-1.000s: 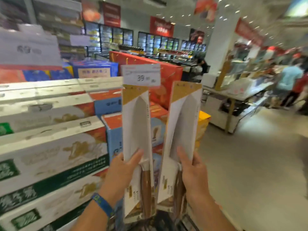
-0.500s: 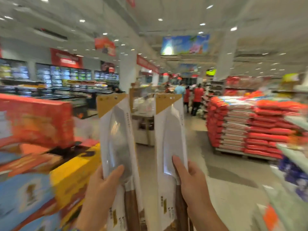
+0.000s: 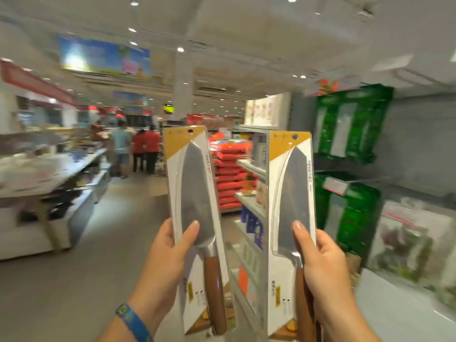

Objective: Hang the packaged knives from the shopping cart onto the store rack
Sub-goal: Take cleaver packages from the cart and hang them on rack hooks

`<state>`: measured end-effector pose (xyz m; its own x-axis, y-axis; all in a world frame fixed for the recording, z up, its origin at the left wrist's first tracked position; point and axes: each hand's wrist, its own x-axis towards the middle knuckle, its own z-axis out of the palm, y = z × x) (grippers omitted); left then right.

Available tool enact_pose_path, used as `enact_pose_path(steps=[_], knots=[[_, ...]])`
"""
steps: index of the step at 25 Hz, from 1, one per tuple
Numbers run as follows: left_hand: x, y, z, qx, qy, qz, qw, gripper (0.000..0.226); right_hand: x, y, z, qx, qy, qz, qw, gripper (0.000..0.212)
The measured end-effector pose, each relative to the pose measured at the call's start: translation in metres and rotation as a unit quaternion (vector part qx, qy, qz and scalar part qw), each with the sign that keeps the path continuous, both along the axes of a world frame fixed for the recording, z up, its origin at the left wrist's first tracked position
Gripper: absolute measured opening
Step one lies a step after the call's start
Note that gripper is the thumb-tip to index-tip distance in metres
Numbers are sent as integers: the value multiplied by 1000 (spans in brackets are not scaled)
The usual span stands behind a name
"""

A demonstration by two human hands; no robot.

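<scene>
We've got two packaged knives held up in mid-air in front of us, one per hand. The left grip [image 3: 170, 253] is closed on the left packaged knife [image 3: 195, 188]. Its thumb [image 3: 191, 233] is pressed flat on the front of the clear blister, right over the lower blade. The other fingers are tucked behind the card where we can't see them. The right grip [image 3: 320, 265] is holding the right packaged knife [image 3: 293, 193] much the same way, thumb on the front by the blade's right edge and the palm round the card's right side, down by the handle.

Both packs match: white card, mustard-yellow top with a hang hole [image 3: 190, 131], wide steel blade pointing up, brown wooden handle at the bottom. The left one leans a bit, top toward the left, and the right one is pretty much upright. They're side by side with a clear gap between them.

There's a blue wristband [image 3: 130, 322] on the left wrist. On the right, a grey wall rack [image 3: 419, 144] carries green packs [image 3: 352, 124], all blurry, just beyond the right knife. Far down the aisle, between the two cards, sits a stack of red sacks [image 3: 229, 174]. Further left, a few people [image 3: 133, 149] stand beside a long counter [image 3: 49, 174]. A big banner [image 3: 103, 58] hangs from the ceiling, far left.
</scene>
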<state>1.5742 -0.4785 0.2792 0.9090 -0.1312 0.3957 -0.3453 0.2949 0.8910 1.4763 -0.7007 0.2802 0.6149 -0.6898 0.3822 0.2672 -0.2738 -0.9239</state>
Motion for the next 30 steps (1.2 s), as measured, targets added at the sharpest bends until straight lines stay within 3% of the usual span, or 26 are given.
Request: enact_pose_path(steps=[7, 11, 15, 18, 23, 26, 30], knots=[[36, -172, -9, 0, -29, -138, 990, 18, -40, -96, -7, 5, -22, -203, 979, 21], [37, -255, 11, 6, -71, -208, 976, 16, -71, -128, 11, -1, -14, -329, 944, 31], [-1, -331, 41, -13, -101, -346, 933, 17, -122, -150, 33, -42, -5, -457, 888, 42], [-49, -374, 55, -30, -131, -428, 894, 8, -164, -163, 48, -62, -10, -510, 858, 33], [-132, -438, 80, -65, -154, -522, 836, 7, -234, -202, 67, -90, 17, -574, 813, 41], [-177, -473, 106, -87, -146, -544, 822, 14, -278, -239, 88, -102, 0, -596, 796, 43], [-236, -523, 133, -101, -121, -529, 834, 28, -341, -287, 123, -107, -5, -580, 808, 61]])
